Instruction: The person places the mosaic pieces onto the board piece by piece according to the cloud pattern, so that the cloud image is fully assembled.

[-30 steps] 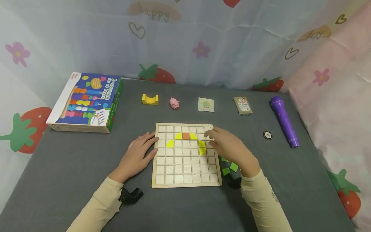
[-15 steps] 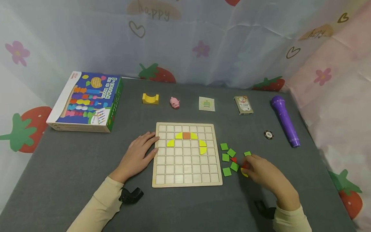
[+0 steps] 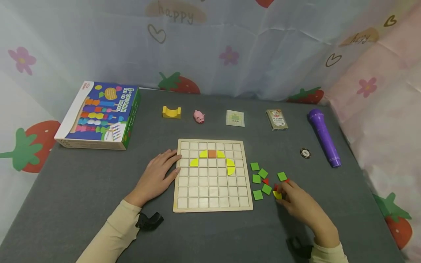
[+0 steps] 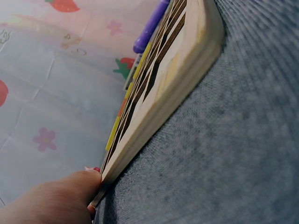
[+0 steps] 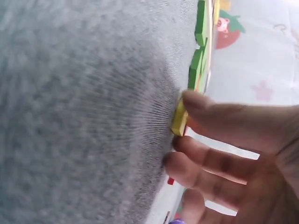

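Observation:
A square wooden grid board (image 3: 202, 182) lies on the table, with several yellow quarter-round tiles (image 3: 231, 170) and one orange square tile (image 3: 212, 153) set in its upper cells. My left hand (image 3: 152, 179) rests flat beside the board, fingertips and thumb at its left edge. Right of the board my right hand (image 3: 304, 208) pinches a yellow quarter-round tile (image 5: 179, 119) between thumb and index finger, low at the tablecloth. Green square tiles (image 3: 258, 195) and small red tiles (image 3: 265, 181) lie loose around it; the right hand partly covers some red ones.
A blue game box (image 3: 102, 113) stands at the back left. Along the back lie a yellow arched block (image 3: 171, 113), a pink pig figure (image 3: 198, 117), a patterned card (image 3: 235, 118) and a playing-card box (image 3: 277, 119). A purple microphone (image 3: 323, 138) and a poker chip (image 3: 305, 153) lie right.
My right hand has left the board's upper right and moved right and down to the loose tiles, where it takes hold of a yellow one. My left hand stays in place.

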Available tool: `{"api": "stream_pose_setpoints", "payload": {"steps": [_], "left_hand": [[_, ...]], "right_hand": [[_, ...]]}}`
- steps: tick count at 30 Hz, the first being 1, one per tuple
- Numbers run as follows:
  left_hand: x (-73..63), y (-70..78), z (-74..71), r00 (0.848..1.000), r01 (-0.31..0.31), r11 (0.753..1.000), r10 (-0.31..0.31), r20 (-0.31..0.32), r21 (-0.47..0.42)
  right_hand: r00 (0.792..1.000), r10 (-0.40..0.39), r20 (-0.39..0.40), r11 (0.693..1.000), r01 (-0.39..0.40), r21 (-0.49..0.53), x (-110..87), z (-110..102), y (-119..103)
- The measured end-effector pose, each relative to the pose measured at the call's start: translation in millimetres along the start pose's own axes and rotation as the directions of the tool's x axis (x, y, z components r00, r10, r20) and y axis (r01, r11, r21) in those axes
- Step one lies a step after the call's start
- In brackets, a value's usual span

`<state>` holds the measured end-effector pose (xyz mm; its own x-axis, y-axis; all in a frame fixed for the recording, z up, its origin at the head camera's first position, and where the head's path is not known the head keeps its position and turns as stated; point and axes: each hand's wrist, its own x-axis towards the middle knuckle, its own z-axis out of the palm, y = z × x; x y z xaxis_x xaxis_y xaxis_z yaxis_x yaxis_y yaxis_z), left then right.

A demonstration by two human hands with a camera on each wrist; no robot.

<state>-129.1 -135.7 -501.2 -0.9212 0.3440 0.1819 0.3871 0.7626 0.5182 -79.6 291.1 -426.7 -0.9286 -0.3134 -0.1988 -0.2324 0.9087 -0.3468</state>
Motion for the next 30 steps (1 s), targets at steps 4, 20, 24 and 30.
{"api": "stream_pose_setpoints", "payload": {"steps": [4,20,24,30], "left_hand": [[0.1,0.5,-0.3,1.0,-0.007,1.0,0.007,-0.013,-0.004],[-0.2,2.3,-1.7,1.0,-0.003,1.0,0.003,-0.002,0.0],[-0.2,2.0,-1.7,1.0,-0.001,1.0,0.001,0.009,-0.002],[0.7,1.7,-2.1,1.0,0.01,1.0,-0.01,0.017,0.001]], "right_hand": [[0.998,-0.033,-0.05,0.999,0.032,-0.017,1.9,4,-1],[1.0,0.026,0.004,0.998,-0.026,0.051,-0.9,4,-6],[0.996,-0.07,-0.051,0.998,0.07,0.0,-1.5,2,-11],[0.979,-0.18,-0.094,0.984,0.178,-0.02,8.8,-7,-33]]}}
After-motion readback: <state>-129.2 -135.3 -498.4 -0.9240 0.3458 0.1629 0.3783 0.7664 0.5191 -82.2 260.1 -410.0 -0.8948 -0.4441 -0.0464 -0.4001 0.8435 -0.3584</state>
